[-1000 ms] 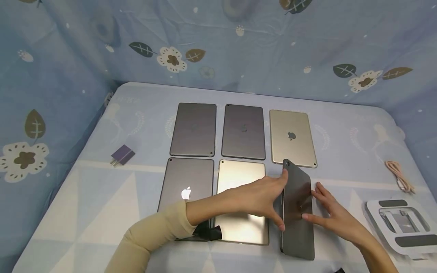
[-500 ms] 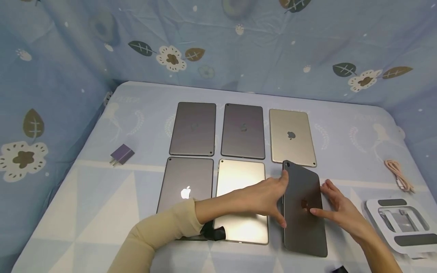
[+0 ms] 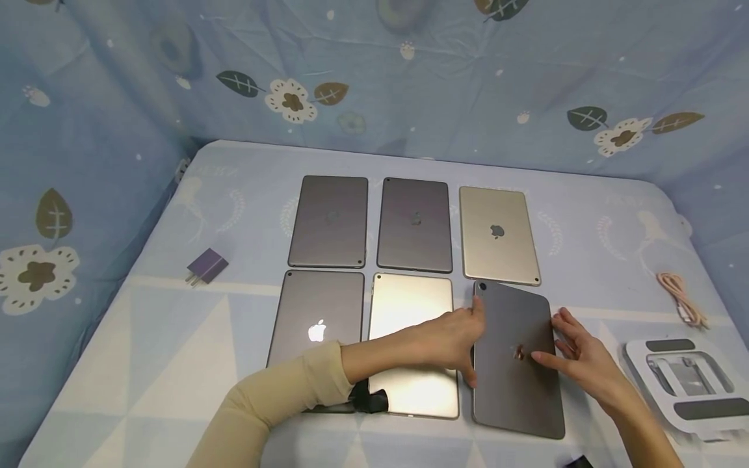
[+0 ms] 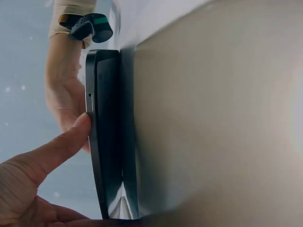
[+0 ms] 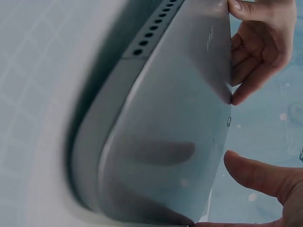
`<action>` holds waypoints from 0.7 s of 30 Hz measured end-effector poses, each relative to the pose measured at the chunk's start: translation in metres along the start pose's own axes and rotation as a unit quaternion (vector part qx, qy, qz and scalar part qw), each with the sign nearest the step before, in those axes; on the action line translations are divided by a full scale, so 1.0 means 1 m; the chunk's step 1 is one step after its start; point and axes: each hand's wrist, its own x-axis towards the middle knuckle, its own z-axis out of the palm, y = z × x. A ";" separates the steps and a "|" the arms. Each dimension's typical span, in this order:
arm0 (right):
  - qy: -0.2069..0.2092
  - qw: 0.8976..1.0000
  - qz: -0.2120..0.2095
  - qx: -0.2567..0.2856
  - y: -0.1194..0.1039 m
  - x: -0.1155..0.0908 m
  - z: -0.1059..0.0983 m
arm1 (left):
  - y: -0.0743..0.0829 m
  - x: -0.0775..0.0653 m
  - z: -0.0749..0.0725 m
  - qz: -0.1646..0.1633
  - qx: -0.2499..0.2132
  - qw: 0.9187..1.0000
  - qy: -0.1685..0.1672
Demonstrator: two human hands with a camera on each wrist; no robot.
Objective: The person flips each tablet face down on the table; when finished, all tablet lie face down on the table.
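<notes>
A dark grey tablet (image 3: 509,383) with a mirror-like logo lies back side up between both hands, close to the table. In the left wrist view its screen side (image 4: 108,127) faces downward at a tilt. My left hand (image 3: 447,348) holds its left edge, with the thumb and index finger spread apart along that edge. At the right edge, my right hand (image 3: 591,367) grips with its thumb over the back and its other fingers beside the edge. Under my left forearm lies a gold tablet (image 3: 409,296), partly covered.
Further tablets lie in rows: two dark ones (image 3: 328,221) (image 3: 414,224) and a gold one (image 3: 500,253) behind, another dark one (image 3: 318,302) at front left. A purple charger (image 3: 207,265) sits left. A coiled cable (image 3: 681,299) and white stand (image 3: 696,432) are at the right.
The dark grey tablet has tipped from nearly upright to almost flat, its back now facing up. My left hand moved slightly left with it, and my right hand shifted right.
</notes>
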 end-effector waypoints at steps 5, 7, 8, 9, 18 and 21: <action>0.013 1.000 0.001 -0.024 -0.004 0.000 0.002 | 0.002 0.000 0.004 0.014 0.055 0.998 0.024; 0.021 0.999 0.004 -0.044 -0.005 0.000 0.003 | 0.003 -0.001 0.006 0.029 0.090 0.995 0.038; 0.025 0.998 0.005 -0.053 -0.006 0.000 0.003 | 0.003 -0.001 0.007 0.037 0.106 0.993 0.047; 0.029 0.998 0.005 -0.059 -0.006 0.001 0.003 | 0.004 -0.002 0.007 0.046 0.121 0.990 0.055; 0.062 0.994 -0.004 -0.090 -0.005 0.000 0.007 | 0.003 -0.004 0.011 0.075 0.163 0.981 0.076; 0.067 0.993 -0.003 -0.099 -0.004 0.001 0.008 | 0.003 -0.005 0.011 0.075 0.170 0.979 0.078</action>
